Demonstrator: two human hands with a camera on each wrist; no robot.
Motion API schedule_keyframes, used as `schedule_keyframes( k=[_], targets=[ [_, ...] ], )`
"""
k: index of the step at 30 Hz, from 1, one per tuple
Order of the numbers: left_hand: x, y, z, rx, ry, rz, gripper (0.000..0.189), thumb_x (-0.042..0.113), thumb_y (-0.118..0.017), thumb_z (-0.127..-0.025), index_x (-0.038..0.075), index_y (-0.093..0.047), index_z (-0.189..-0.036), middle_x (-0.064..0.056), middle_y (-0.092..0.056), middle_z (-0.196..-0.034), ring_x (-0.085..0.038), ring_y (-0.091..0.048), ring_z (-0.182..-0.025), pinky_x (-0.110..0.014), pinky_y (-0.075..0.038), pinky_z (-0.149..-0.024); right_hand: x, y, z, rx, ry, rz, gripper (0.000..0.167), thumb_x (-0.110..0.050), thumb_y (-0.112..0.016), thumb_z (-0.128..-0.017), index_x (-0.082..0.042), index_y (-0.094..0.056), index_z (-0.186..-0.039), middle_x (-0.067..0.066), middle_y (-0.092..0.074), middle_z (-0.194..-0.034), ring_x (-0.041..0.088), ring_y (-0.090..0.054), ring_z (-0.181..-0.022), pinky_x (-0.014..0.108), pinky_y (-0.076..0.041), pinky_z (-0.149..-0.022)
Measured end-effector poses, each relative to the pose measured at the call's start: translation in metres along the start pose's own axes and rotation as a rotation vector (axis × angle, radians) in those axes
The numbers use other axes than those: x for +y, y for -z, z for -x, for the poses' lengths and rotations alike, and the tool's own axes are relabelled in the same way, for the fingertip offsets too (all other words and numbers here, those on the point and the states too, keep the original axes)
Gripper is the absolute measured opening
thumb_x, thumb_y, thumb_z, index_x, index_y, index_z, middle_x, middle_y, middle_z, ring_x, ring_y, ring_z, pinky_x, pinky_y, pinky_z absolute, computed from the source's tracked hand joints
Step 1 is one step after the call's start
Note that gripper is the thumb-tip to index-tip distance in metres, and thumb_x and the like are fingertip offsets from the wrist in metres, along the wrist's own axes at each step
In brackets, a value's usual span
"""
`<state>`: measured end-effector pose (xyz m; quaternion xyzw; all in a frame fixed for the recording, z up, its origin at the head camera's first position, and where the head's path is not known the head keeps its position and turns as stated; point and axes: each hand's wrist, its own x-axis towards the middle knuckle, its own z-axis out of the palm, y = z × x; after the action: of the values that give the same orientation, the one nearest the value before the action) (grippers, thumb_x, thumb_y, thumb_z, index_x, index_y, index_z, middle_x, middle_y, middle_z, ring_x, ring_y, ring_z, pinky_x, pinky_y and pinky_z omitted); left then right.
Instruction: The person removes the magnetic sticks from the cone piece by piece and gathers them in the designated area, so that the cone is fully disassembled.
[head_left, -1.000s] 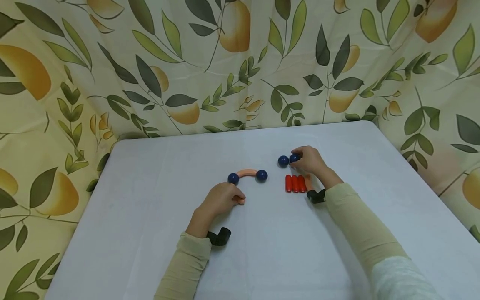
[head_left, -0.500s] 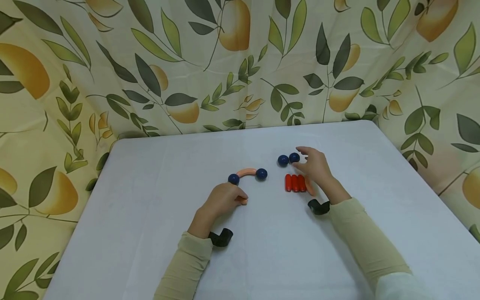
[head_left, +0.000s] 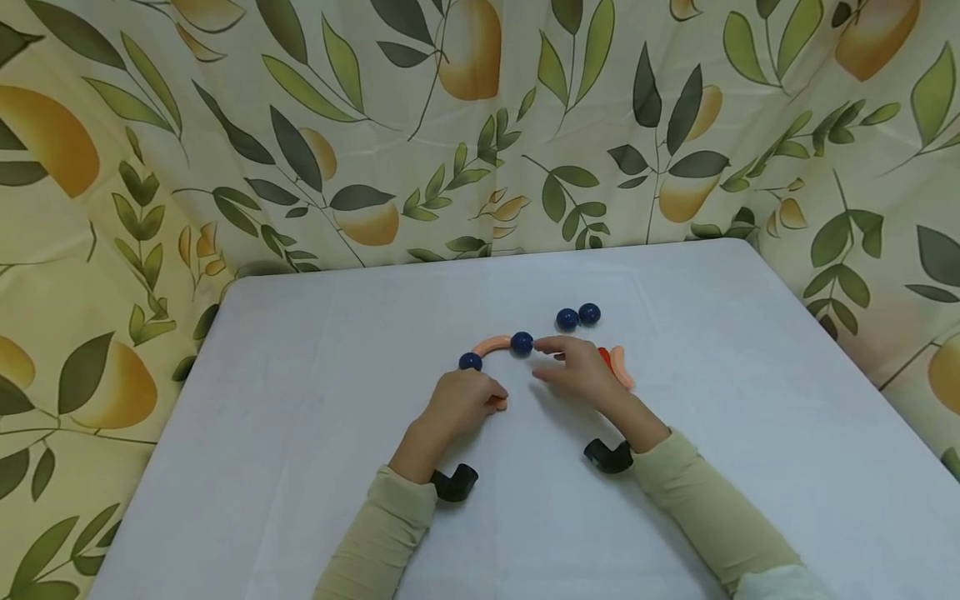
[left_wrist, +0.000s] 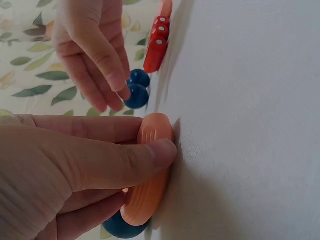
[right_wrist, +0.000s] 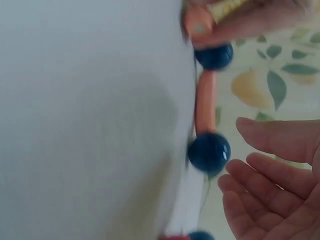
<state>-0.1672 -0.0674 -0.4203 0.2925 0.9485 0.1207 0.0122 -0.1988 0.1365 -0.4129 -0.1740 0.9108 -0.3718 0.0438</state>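
The peach piece [left_wrist: 156, 197] is chunky and blunt-ended, finely grooved along its length; the left hand [head_left: 453, 400] pinches it between thumb and fingers, just near of the left blue ball [head_left: 470, 361]. A curved peach bar [head_left: 493, 342] joins that ball to the glossy right blue ball [head_left: 522, 343]. The right hand [head_left: 577, 371], fingers apart and grasping nothing, is just beside the latter. The head view mostly hides the red rods [left_wrist: 156, 54]; the left wrist view shows three, pale dots on their ends. The right wrist view shows another pale dot on the peach piece's end. White counter [head_left: 300, 350] stretches broadly left and near; its far edge lies beyond two more blue balls [head_left: 567, 320].
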Motion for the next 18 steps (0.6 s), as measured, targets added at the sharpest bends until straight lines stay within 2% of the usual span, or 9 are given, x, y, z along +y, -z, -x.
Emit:
schedule_keyframes(
  k=[2, 6, 10, 13, 15, 17, 18],
  targets=[
    [-0.002, 0.000, 0.000, 0.009, -0.014, 0.029, 0.016, 0.026, -0.068, -0.084, 0.021, -0.075, -0.097, 0.013, -0.068, -0.090, -0.006, -0.063, -0.082, -0.024, -0.049, -0.065, -0.003, -0.008, 0.001, -0.034, 0.013, -0.015, 0.039, -0.009, -0.072, -0.079, 0.004, -0.062, -0.114, 0.015, -0.063, -0.111, 0.031, -0.057, -0.100, 0.041, -0.046, -0.086],
    [-0.010, 0.005, 0.003, 0.058, -0.023, 0.145, 0.022, 0.026, -0.070, -0.083, 0.016, -0.073, -0.102, 0.008, -0.069, -0.092, -0.010, -0.063, -0.082, -0.028, -0.049, -0.069, -0.009, -0.021, 0.003, -0.093, 0.027, -0.039, 0.037, -0.010, -0.072, -0.079, 0.001, -0.063, -0.113, 0.011, -0.064, -0.107, 0.026, -0.058, -0.098, 0.039, -0.047, -0.086],
    [-0.021, 0.007, 0.007, 0.197, 0.006, 0.234, 0.028, 0.016, -0.071, -0.081, 0.011, -0.069, -0.108, -0.001, -0.068, -0.096, -0.017, -0.062, -0.080, -0.031, -0.048, -0.070, -0.019, -0.032, 0.004, -0.149, 0.042, -0.051, 0.036, -0.011, -0.074, -0.077, -0.001, -0.065, -0.111, 0.007, -0.065, -0.104, 0.025, -0.058, -0.097, 0.038, -0.047, -0.085],
    [-0.027, 0.006, 0.008, 0.267, 0.033, 0.272, 0.038, 0.006, -0.069, -0.080, 0.014, -0.064, -0.117, -0.003, -0.067, -0.093, -0.018, -0.059, -0.074, -0.032, -0.047, -0.065, -0.027, -0.038, 0.003, -0.188, 0.084, -0.028, 0.035, -0.011, -0.076, -0.076, -0.002, -0.066, -0.108, 0.005, -0.066, -0.101, 0.022, -0.059, -0.094, 0.036, -0.047, -0.083],
    [-0.028, 0.007, 0.009, 0.258, 0.080, 0.277, 0.040, 0.007, -0.068, -0.081, 0.013, -0.062, -0.120, -0.004, -0.066, -0.099, -0.020, -0.060, -0.082, -0.034, -0.047, -0.069, -0.030, -0.042, 0.001, -0.212, 0.123, -0.015, 0.032, -0.009, -0.075, -0.076, -0.002, -0.068, -0.106, 0.003, -0.067, -0.096, 0.020, -0.059, -0.089, 0.034, -0.048, -0.081],
    [-0.029, 0.008, 0.008, 0.220, 0.120, 0.273, 0.042, 0.010, -0.067, -0.083, 0.013, -0.059, -0.123, -0.005, -0.064, -0.106, -0.021, -0.059, -0.092, -0.035, -0.047, -0.077, -0.033, -0.044, 0.001, -0.229, 0.151, 0.002, 0.027, -0.008, -0.074, -0.077, -0.003, -0.069, -0.103, 0.001, -0.067, -0.091, 0.016, -0.058, -0.083, 0.030, -0.048, -0.077],
    [-0.030, 0.008, 0.009, 0.205, 0.136, 0.267, 0.039, 0.011, -0.067, -0.083, 0.009, -0.060, -0.122, -0.006, -0.063, -0.112, -0.021, -0.058, -0.100, -0.036, -0.046, -0.083, -0.034, -0.045, 0.001, -0.232, 0.164, 0.013, 0.025, -0.007, -0.073, -0.077, -0.004, -0.070, -0.101, 0.000, -0.067, -0.089, 0.014, -0.057, -0.080, 0.028, -0.048, -0.075]
  ],
)
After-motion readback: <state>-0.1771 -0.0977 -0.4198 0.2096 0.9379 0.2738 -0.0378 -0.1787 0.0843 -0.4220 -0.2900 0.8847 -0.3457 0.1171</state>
